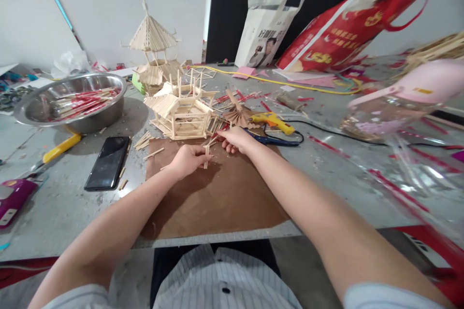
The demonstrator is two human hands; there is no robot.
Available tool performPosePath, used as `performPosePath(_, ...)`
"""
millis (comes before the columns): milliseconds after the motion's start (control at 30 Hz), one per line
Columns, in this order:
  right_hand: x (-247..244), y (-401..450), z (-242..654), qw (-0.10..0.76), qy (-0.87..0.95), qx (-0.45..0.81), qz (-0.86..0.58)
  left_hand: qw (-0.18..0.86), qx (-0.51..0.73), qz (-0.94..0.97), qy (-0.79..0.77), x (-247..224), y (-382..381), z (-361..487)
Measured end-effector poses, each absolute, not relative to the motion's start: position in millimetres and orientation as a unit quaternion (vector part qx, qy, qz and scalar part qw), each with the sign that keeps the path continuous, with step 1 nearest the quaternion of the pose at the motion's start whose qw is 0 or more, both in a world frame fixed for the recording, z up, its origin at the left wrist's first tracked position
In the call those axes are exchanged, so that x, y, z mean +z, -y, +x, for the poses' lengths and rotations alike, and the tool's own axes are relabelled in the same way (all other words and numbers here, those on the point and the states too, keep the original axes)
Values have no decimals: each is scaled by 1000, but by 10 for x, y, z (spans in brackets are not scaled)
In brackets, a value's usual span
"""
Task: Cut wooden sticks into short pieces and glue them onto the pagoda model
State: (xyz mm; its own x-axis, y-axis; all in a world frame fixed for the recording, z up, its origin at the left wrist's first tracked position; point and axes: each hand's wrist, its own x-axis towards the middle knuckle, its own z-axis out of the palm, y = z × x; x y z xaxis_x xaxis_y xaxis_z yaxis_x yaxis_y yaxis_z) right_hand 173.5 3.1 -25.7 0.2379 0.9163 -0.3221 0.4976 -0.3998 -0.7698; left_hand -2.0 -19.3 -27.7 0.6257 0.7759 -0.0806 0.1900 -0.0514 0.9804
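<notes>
My left hand (190, 160) pinches a small piece of joined wooden sticks (207, 157) upright over a brown sheet (232, 203). Close by on the right, my right hand (234, 140) has its fingers curled in; a thin stick (213, 140) shows by its fingertips, but what it grips is partly hidden. Just behind both hands stands a stick-built pavilion base (188, 123) with upright posts. A yellow glue gun (273, 122) and dark blue-handled pliers (268, 140) lie beyond my right wrist. Loose short sticks (143, 140) are scattered left of the base.
A taller stick pagoda (150, 38) stands at the back. Left are a steel bowl (119, 101) of red-and-pale sticks, a black phone (108, 163) and a yellow-handled tool (61, 148). Behind are a white bag (266, 29) and a red bag (337, 34); a pink-lidded clear container (384, 116) stands right.
</notes>
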Motion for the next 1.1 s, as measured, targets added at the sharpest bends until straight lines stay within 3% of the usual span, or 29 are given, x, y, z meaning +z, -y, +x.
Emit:
performPosePath(433,-361,-303,1659,313,434,387,-751,446,199,791,-369,-195,219,-24)
performPosePath(867,-336,-245,1594,358,398,446,-718,453,195,794,-357,-174,249,-19)
performPosePath(1100,-310,-257,1555,378,373,463,-710,293,127,846,-427,83,96,-247)
